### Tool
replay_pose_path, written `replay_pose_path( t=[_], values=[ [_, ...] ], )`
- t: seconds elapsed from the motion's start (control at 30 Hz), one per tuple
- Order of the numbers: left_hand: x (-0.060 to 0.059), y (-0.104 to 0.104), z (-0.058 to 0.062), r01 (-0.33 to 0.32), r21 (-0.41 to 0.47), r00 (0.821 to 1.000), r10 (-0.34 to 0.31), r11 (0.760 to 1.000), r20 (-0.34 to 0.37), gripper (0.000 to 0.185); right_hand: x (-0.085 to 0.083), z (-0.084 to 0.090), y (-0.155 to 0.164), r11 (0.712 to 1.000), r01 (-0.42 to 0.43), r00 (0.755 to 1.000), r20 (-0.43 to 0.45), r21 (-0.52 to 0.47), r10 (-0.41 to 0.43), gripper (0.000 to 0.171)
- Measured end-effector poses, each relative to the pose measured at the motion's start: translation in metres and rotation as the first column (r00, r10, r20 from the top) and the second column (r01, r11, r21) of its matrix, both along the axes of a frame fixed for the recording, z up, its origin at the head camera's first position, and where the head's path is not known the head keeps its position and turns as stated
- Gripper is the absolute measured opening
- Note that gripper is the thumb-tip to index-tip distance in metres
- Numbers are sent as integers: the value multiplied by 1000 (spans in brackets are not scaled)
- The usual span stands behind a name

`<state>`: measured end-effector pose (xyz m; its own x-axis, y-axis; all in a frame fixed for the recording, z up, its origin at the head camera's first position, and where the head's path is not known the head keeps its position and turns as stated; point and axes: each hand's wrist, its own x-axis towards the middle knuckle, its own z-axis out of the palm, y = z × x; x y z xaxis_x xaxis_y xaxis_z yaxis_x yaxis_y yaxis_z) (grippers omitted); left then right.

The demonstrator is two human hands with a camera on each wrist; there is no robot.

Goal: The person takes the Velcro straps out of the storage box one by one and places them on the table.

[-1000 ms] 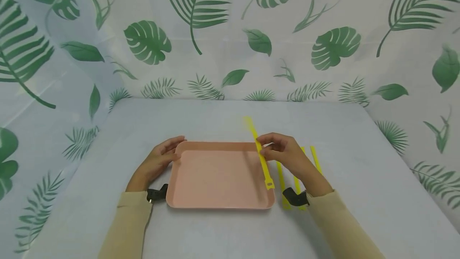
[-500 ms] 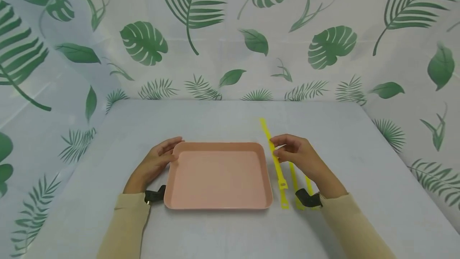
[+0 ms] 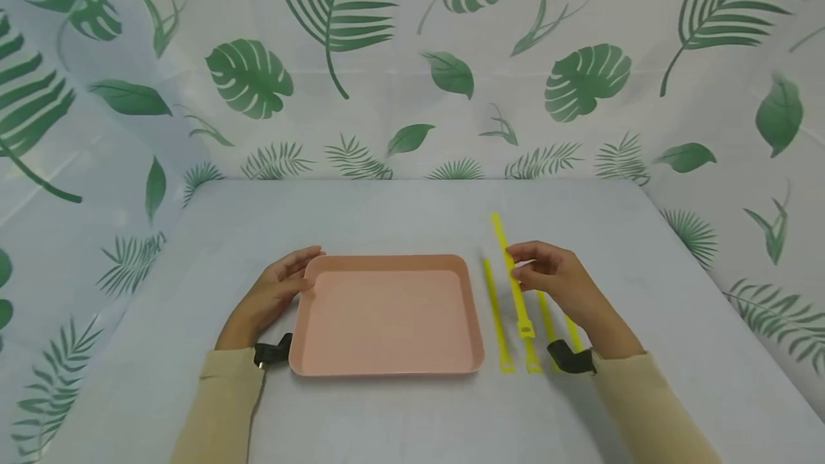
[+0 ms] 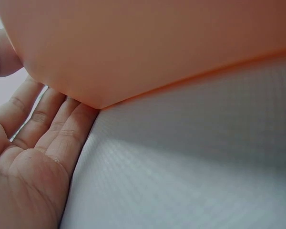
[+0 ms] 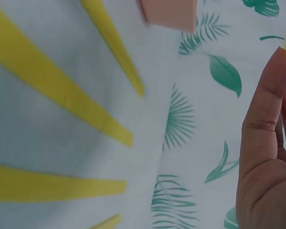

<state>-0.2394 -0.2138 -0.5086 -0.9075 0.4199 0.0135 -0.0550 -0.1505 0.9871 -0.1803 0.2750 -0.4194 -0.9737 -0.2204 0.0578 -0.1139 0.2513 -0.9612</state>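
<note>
**Strap pinched beside the tray**

While the right hand [image 3: 556, 279] pinches a yellow strap [image 3: 513, 283] near its middle between thumb and fingertips, the strap slants over the table [image 3: 644, 349], right of the tray [image 3: 387, 367]. Its far tip points toward the back edge; its looped end hangs low over the table, and whether it touches I cannot tell. It looks light, thin and bendy, likely to droop from a mid-grip, so taking it nearer the looped end would steady it better. More straps [image 3: 497, 313] lie flat alongside, one just beside the tray's right rim, the others partly under the hand. On the tray's far left corner rests the left hand [image 3: 273, 291], fingers relaxed and straight against the rim, thumb over the edge. A leaf-printed cloth [image 3: 412, 56] hangs behind the table.
</note>
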Motion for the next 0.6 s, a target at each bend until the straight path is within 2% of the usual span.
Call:
replay_pose_path(
  t=[0.13,0.3,0.4,0.6],
  values=[
    [1,0,1,-2,6,1000,2,1000,-3,70,3,0,6,1000,25,1000,-12,10,-25,35],
    [2,-1,2,-3,2,1000,3,1000,-12,70,6,-2,16,999,39,999,-15,-36,-39,26],
    [2,0,2,-5,-4,1000,5,1000,-14,70,6,-4,23,998,42,999,-11,-55,-43,26],
    [1,1,2,-9,-6,1000,9,1000,-7,70,8,-9,36,997,80,997,-6,-8,-80,26]
  ],
)
